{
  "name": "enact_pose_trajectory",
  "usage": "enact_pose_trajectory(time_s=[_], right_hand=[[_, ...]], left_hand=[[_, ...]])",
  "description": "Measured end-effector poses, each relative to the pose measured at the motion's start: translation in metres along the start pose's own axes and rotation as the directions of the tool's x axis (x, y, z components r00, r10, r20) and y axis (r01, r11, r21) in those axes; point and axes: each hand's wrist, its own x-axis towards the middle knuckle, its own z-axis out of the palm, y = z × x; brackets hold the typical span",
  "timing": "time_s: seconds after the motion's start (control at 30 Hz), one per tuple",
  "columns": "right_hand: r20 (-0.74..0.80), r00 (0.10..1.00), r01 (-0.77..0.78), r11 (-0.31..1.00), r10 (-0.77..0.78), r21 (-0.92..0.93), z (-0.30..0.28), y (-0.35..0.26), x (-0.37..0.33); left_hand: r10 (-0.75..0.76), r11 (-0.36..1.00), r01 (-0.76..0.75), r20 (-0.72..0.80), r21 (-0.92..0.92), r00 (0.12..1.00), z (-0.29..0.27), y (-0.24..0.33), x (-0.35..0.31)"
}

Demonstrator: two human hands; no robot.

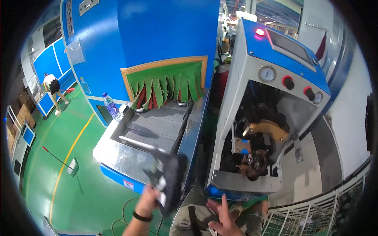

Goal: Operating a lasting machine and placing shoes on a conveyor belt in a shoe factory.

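My left hand, with a dark band at its wrist, is closed around one end of a black shoe. Motion blurs the shoe, which has pale patches near my fingers and is tilted upward over the front edge of a metal conveyor bed. My right hand is low in front of my legs, fingers spread and holding nothing. It is nearest to the front plate of a blue and white machine, where brownish metal clamps and a curved brass-coloured part sit in the opening.
Green strips curtain the opening of a tall blue machine. A water bottle stands beside the bed. Gauges, red knobs and a lit red lamp top the right machine. A white wire rack is lower right; a person bends at far left.
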Motion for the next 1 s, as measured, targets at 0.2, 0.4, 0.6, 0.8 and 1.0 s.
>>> enact_pose_trajectory(time_s=[0.2,0.4,0.6,0.8,1.0], right_hand=[[-0.009,0.931,-0.292,0.759,0.365,0.582,-0.004,-0.016,-0.020],[-0.302,0.899,-0.266,0.943,0.318,0.200,-0.016,-0.017,-0.064],[-0.269,0.929,-0.270,0.963,0.256,-0.017,-0.074,-0.017,-0.073],[-0.274,0.788,-0.150,0.603,0.551,0.783,-0.156,0.007,-0.049],[-0.317,0.934,-0.173,0.985,0.164,-0.001,-0.209,-0.077,0.088]], left_hand=[[-0.486,0.873,0.485,0.180,0.052,0.855,0.090,-0.080,-0.093],[-0.279,0.570,0.174,-0.010,0.803,0.960,0.120,-0.112,-0.068],[0.007,0.136,-0.597,0.602,0.791,0.799,0.118,-0.149,-0.065],[0.156,0.906,-0.259,0.304,0.334,0.940,0.171,-0.150,-0.053],[-0.211,0.560,-0.125,0.287,0.819,0.934,0.165,-0.121,-0.006]])
